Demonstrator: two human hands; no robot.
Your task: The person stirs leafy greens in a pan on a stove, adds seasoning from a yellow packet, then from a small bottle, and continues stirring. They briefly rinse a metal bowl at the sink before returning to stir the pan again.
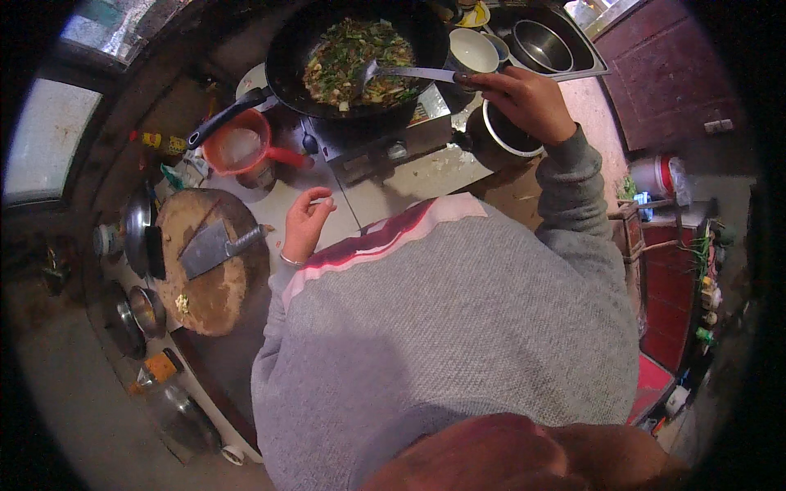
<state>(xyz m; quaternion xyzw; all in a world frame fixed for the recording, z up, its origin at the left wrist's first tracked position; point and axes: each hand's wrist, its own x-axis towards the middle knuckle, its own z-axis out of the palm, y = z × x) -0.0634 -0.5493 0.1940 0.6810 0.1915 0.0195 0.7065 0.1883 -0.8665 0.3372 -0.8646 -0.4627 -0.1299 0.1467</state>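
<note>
A black wok (288, 80) sits over a gas stove (393, 144), its long handle pointing towards the lower left. Chopped green vegetables with paler bits (362, 58) fill the wok's bottom. My right hand (528, 101) grips the handle end of a metal spatula (411, 73), whose blade rests in the food. Over the counter's front edge my left hand (307, 224) hangs with bent fingers, holding nothing. To its left lies a cleaver (209, 248) flat on a round wooden chopping board (230, 294), with a small heap of chopped pale pieces (182, 303) near the board's edge.
A red plastic strainer (261, 132) stands below the wok's handle. Right of the stove are a dark pot with a pale rim (491, 132), a white bowl (474, 50) and a metal basin (543, 46) in the sink. Metal bowls (147, 312) line the left side.
</note>
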